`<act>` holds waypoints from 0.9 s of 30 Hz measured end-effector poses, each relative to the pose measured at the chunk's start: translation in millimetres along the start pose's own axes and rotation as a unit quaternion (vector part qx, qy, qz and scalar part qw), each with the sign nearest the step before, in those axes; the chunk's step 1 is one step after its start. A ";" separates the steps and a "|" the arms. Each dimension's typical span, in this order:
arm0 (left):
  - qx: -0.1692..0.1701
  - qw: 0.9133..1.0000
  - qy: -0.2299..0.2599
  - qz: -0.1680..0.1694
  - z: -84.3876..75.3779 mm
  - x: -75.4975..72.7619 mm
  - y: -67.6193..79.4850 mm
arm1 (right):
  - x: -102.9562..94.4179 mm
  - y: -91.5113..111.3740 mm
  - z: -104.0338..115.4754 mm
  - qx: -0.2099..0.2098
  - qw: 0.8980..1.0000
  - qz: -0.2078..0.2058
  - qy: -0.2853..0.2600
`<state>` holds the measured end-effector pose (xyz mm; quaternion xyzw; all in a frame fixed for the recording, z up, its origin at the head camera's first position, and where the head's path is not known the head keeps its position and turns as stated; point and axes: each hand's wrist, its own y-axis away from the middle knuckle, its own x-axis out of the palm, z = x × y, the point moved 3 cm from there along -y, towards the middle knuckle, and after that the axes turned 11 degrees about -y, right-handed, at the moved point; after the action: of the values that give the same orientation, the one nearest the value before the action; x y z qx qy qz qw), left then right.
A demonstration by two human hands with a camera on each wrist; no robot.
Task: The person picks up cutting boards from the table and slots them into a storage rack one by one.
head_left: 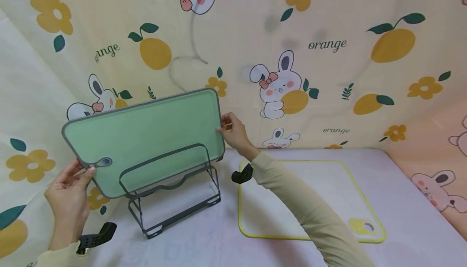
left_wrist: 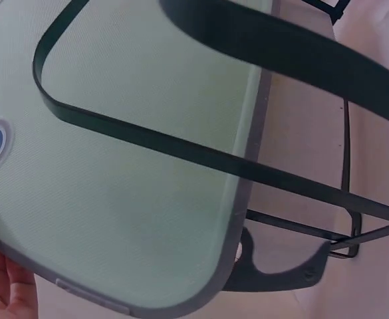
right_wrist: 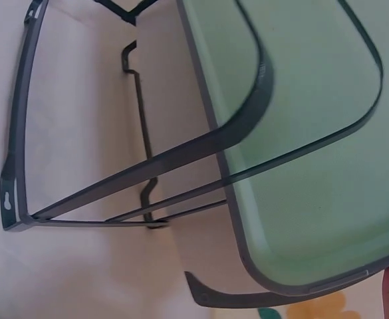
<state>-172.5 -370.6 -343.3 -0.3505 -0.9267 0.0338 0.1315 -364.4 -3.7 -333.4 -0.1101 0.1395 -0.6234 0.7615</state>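
A green cutting board with a grey rim and a small teardrop-shaped hole stands tilted in a dark metal rack, its left end higher off the rack and jutting past it. My left hand pinches the left edge beside the hole, thumb in front and fingers behind. At the opposite short edge, my right hand grips the rim between thumb and fingers. In the left wrist view, the rack's front loop crosses before the board face. The right wrist view shows the lower rim within the rack's bars.
To the right a white cutting board with a yellow-green rim lies flat on the white table, partly under my right sleeve. A patterned cloth with rabbits and oranges hangs behind the table.
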 end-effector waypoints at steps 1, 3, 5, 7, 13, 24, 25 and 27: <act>-0.001 1.000 -0.004 -0.001 1.6 -0.5 0.6 | 0.0 0.6 -1.8 0.001 1.000 0.000 0.001; -0.001 1.000 -0.008 0.000 4.6 -1.0 1.5 | -0.2 2.1 -4.7 0.005 1.000 -0.002 0.001; -0.003 1.000 -0.006 0.001 7.6 -1.5 2.5 | -0.3 3.3 -7.7 0.012 1.000 -0.003 0.001; -0.002 1.000 -0.004 0.000 10.6 -2.1 3.3 | -0.4 4.4 -10.5 0.020 1.000 -0.004 -0.002; -0.005 1.000 0.012 0.000 20.3 -5.2 5.9 | -0.2 6.7 -20.2 0.036 0.999 0.000 -0.003; -0.027 1.000 0.015 -0.005 33.2 -9.6 9.9 | 3.0 10.9 -38.3 0.032 0.999 0.006 -0.018; -0.029 1.000 0.006 -0.004 34.4 -10.3 10.5 | 3.4 11.4 -40.0 0.032 0.999 0.006 -0.017; -0.033 0.999 -0.009 -0.002 37.2 -11.6 11.8 | 4.0 12.4 -43.5 0.032 0.999 0.005 -0.013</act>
<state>-166.6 -368.3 -383.5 -0.3527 -0.9290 0.0063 0.1119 -367.5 -5.0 -378.6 -0.0928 0.1097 -0.6223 0.7695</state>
